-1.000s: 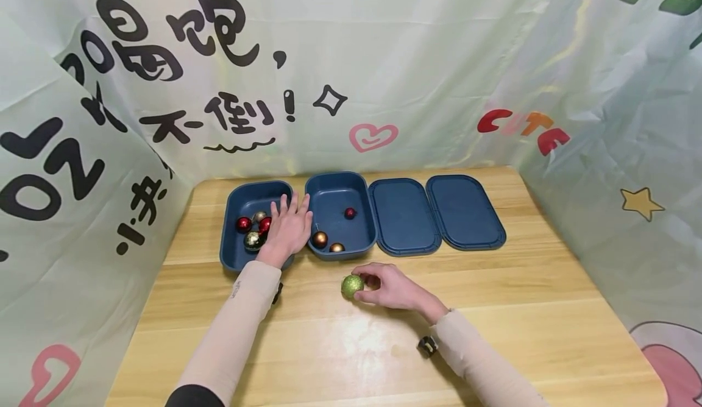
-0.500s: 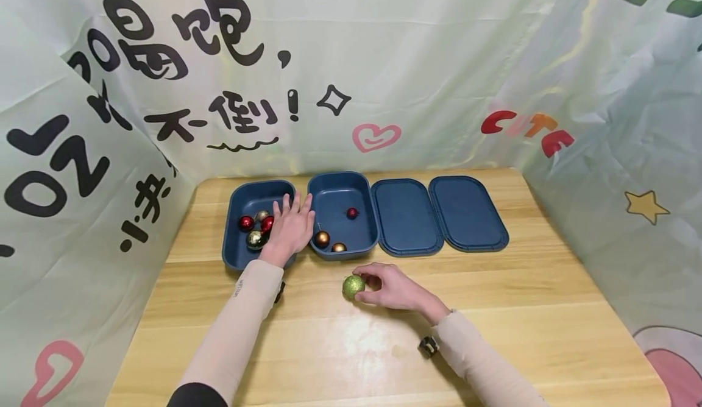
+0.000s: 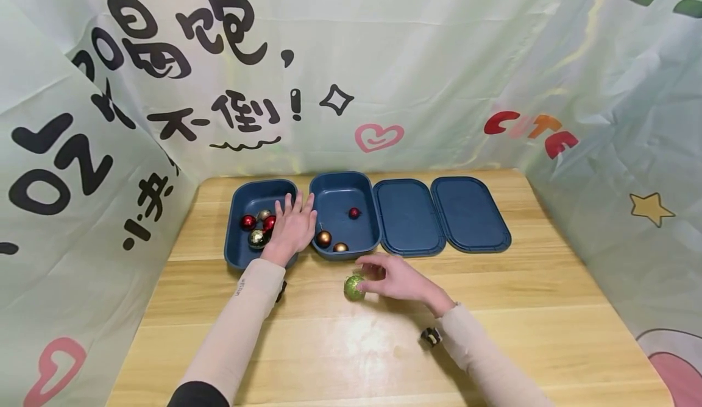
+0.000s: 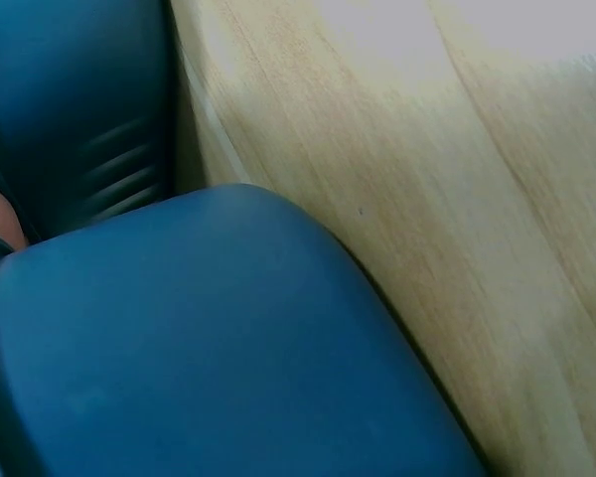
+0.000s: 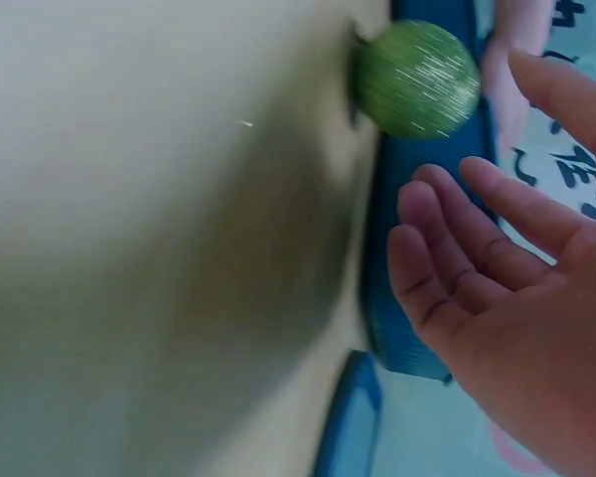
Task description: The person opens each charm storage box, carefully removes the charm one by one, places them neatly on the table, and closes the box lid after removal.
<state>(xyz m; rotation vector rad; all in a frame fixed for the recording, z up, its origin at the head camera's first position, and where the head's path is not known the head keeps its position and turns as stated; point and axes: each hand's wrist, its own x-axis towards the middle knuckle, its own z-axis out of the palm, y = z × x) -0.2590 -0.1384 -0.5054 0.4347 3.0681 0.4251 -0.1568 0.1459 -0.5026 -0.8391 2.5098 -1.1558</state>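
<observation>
A glittery green bauble [image 3: 353,288] rests on the table in front of two dark blue boxes. Just right of it hovers my right hand [image 3: 403,280], its thumb and fingers spread; in the right wrist view a gap shows between the fingers and the green bauble [image 5: 417,79]. My left hand [image 3: 292,229] lies with straight fingers over the right rim of the left box [image 3: 233,251]. Red and gold baubles [image 3: 257,239] sit inside that box, some partly hidden by the hand. The second box [image 3: 356,233] holds a small red bauble [image 3: 354,212] and two copper-coloured ones [image 3: 323,238].
Two flat blue lids [image 3: 411,218] [image 3: 471,215] lie side by side, right of the boxes. Printed cloth [image 3: 439,90] walls enclose the wooden table [image 3: 521,328] at the back and sides. The left wrist view shows mainly box walls [image 4: 199,338] and wood.
My right hand has let go of the green bauble and lifted slightly up and to the right. The bauble stays on the table. My left hand keeps its place over the box rim.
</observation>
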